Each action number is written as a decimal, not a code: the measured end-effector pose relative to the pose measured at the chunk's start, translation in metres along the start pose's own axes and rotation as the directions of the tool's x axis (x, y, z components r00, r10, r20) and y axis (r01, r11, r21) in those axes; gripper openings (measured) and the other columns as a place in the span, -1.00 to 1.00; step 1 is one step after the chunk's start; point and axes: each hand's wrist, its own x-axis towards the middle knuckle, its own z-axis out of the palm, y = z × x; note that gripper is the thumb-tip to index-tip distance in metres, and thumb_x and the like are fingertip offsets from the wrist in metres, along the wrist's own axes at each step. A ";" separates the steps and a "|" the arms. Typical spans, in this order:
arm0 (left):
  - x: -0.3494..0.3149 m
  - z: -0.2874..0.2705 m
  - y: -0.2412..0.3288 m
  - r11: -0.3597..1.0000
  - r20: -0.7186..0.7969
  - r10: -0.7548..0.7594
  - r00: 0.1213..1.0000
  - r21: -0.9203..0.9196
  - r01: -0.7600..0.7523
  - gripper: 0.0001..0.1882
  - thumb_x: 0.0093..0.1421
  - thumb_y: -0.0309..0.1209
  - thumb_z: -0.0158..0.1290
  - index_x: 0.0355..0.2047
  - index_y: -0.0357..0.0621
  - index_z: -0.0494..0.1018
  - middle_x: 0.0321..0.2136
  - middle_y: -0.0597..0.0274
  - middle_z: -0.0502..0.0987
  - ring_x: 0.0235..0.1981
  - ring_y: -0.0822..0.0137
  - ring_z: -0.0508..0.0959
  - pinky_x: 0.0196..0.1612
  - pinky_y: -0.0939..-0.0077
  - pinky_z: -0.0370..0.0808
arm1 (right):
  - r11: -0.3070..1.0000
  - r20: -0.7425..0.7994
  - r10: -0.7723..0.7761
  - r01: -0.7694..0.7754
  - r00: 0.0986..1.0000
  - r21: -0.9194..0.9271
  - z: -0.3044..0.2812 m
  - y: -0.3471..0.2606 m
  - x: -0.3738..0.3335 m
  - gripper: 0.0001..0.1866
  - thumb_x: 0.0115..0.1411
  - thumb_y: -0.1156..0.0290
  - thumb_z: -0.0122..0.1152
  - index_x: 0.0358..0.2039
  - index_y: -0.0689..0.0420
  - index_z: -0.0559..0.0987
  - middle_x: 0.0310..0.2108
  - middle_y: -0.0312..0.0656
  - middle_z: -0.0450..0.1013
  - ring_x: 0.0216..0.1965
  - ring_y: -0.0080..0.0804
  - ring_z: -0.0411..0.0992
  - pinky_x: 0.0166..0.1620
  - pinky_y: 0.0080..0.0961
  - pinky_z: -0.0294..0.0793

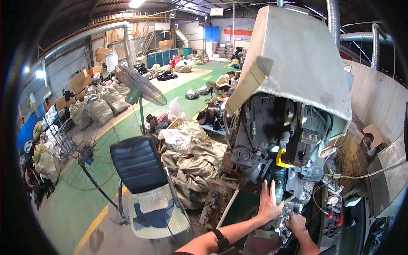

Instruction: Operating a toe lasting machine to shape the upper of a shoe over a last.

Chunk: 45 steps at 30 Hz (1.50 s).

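Observation:
My left hand reaches up into an uncovered machine, fingers stretched out and thumb apart. Its fingers lie beside a dark, shiny cylindrical piece with a greenish sheen; whether they press on it I cannot tell. Lower and to the right, my right hand is closed, its fingers curled in front of a shiny silvery area. What it grips, if anything, is hidden. Above the cylinder is a bright yellow bracket-like part. A dark band circles my left forearm.
A large grey hood overhangs the machine. Left of it are a black-backed chair, fans and piled sacks. Cables and a heap of yellowish scraps lie right. Another person crouches farther off.

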 end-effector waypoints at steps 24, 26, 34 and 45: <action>-0.005 0.013 -0.012 0.998 -0.009 0.049 0.999 0.028 -0.048 0.07 0.14 -0.23 0.26 0.44 -0.29 -0.20 0.42 -0.44 -0.17 0.46 -0.28 -0.12 0.48 0.03 -0.10 | 0.991 0.107 -0.018 0.004 0.994 0.132 -0.010 -0.008 -0.010 -0.40 0.11 -0.06 0.36 0.09 -0.02 0.57 -0.18 0.14 0.60 -0.09 0.08 0.58 0.01 -0.07 0.55; -0.004 0.013 -0.011 0.999 -0.002 0.037 0.999 0.033 -0.037 0.08 0.14 -0.22 0.26 0.45 -0.28 -0.20 0.42 -0.44 -0.16 0.46 -0.28 -0.11 0.48 0.04 -0.09 | 0.988 0.131 0.025 -0.044 0.991 0.146 -0.010 -0.009 -0.009 -0.36 0.10 -0.12 0.35 0.10 -0.01 0.57 -0.17 0.14 0.59 -0.07 0.09 0.57 0.02 -0.07 0.54; -0.004 0.013 -0.011 0.999 -0.001 0.023 1.000 0.043 -0.023 0.06 0.14 -0.22 0.26 0.44 -0.28 -0.18 0.42 -0.42 -0.15 0.46 -0.27 -0.10 0.47 0.04 -0.08 | 0.983 0.027 -0.014 0.009 1.000 0.185 0.008 0.000 -0.004 -0.45 0.06 -0.01 0.45 -0.03 0.06 0.64 -0.24 0.13 0.60 -0.10 0.11 0.56 0.00 -0.05 0.54; -0.006 0.009 -0.007 0.999 -0.014 0.048 0.999 0.003 -0.048 0.05 0.11 -0.33 0.25 0.44 -0.28 -0.18 0.40 -0.47 -0.15 0.44 -0.33 -0.09 0.47 0.01 -0.07 | 0.982 0.007 0.006 -0.007 1.000 0.190 0.012 0.002 -0.006 -0.57 0.09 0.08 0.43 -0.09 0.03 0.69 -0.26 0.08 0.62 -0.13 0.04 0.58 0.00 -0.09 0.56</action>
